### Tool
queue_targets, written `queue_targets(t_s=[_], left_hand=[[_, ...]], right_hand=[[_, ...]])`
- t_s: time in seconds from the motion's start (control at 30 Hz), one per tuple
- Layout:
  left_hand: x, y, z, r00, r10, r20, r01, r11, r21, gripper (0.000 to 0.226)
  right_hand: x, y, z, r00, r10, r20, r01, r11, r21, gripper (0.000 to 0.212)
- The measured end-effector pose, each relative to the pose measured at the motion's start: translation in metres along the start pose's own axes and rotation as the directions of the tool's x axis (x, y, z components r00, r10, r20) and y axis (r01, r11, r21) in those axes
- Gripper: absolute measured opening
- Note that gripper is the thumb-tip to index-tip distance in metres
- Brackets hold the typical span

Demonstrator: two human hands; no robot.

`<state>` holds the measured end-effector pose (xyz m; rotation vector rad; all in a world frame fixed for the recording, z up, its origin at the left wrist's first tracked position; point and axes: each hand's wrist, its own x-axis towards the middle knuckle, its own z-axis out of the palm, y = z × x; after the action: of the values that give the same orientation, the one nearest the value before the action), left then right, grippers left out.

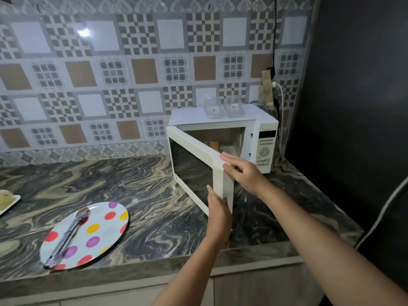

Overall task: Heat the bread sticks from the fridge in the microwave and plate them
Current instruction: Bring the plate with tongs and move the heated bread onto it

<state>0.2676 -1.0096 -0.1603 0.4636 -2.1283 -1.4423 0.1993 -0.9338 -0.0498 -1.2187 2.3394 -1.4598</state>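
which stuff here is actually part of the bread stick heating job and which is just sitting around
Part of the job:
- microwave, door swung open, with the left hand and right hand on its edge
- something pale inside the microwave, too dim to identify
- polka-dot plate
- tongs lying on that plate

Just lying about:
- two clear containers on top of the microwave
- white dish at the left edge

1. Microwave (260, 138) at the back right of the counter (132, 184), door (198, 166) swung out to the left.
2. Two clear containers (224, 107) on top of the microwave.
3. Plate (103, 230) front left on the counter, tongs (66, 237) across it.
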Motion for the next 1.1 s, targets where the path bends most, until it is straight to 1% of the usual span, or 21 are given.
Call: queue_targets(t_s=[0.07, 0.13, 0.17, 0.37, 0.53, 0.6, 0.73, 0.83, 1.0, 1.1], left_hand=[[-0.014, -0.008, -0.024, 1.0, 0.018, 0.014, -0.017, 0.999, -0.034, 0.067], [-0.025, -0.012, -0.047, 1.0, 0.014, -0.004, -0.014, 0.999, -0.043, 0.064], [-0.03, -0.015, -0.058, 1.0, 0.005, -0.014, -0.006, 0.998, -0.056, 0.062], [-0.048, -0.041, -0.129, 0.993, -0.1, -0.068, 0.089, 0.984, -0.151, 0.058], [-0.052, -0.06, -0.177, 0.967, -0.219, -0.13, 0.187, 0.958, -0.218, 0.058], [-0.049, -0.066, -0.192, 0.958, -0.24, -0.157, 0.202, 0.953, -0.228, 0.057], [-0.05, -0.057, -0.206, 0.964, -0.241, -0.113, 0.211, 0.951, -0.227, 0.052], [-0.049, -0.055, -0.206, 0.967, -0.221, -0.129, 0.19, 0.958, -0.213, 0.051], [-0.05, -0.062, -0.198, 0.957, -0.223, -0.186, 0.177, 0.956, -0.235, 0.048], [-0.051, -0.056, -0.198, 0.946, -0.268, -0.18, 0.221, 0.944, -0.244, 0.047]], right_hand=[[-0.011, -0.017, 0.023, 1.0, -0.003, -0.026, 0.001, 0.998, -0.065, 0.039], [-0.018, -0.032, 0.045, 0.998, -0.016, -0.053, 0.008, 0.987, -0.16, 0.039], [-0.021, -0.04, 0.056, 0.998, -0.029, -0.064, 0.017, 0.984, -0.178, 0.039], [-0.029, -0.08, 0.133, 0.982, -0.126, -0.14, 0.101, 0.98, -0.174, 0.04], [-0.023, -0.109, 0.185, 0.978, -0.156, -0.142, 0.127, 0.973, -0.195, 0.044], [-0.019, -0.116, 0.201, 0.977, -0.175, -0.125, 0.151, 0.971, -0.185, 0.045], [-0.015, -0.119, 0.212, 0.963, -0.181, -0.199, 0.152, 0.977, -0.15, 0.047], [-0.018, -0.117, 0.213, 0.954, -0.199, -0.226, 0.179, 0.978, -0.104, 0.045], [-0.017, -0.116, 0.21, 0.971, -0.157, -0.182, 0.144, 0.986, -0.083, 0.044], [-0.017, -0.118, 0.207, 0.976, -0.143, -0.163, 0.126, 0.986, -0.11, 0.041]])
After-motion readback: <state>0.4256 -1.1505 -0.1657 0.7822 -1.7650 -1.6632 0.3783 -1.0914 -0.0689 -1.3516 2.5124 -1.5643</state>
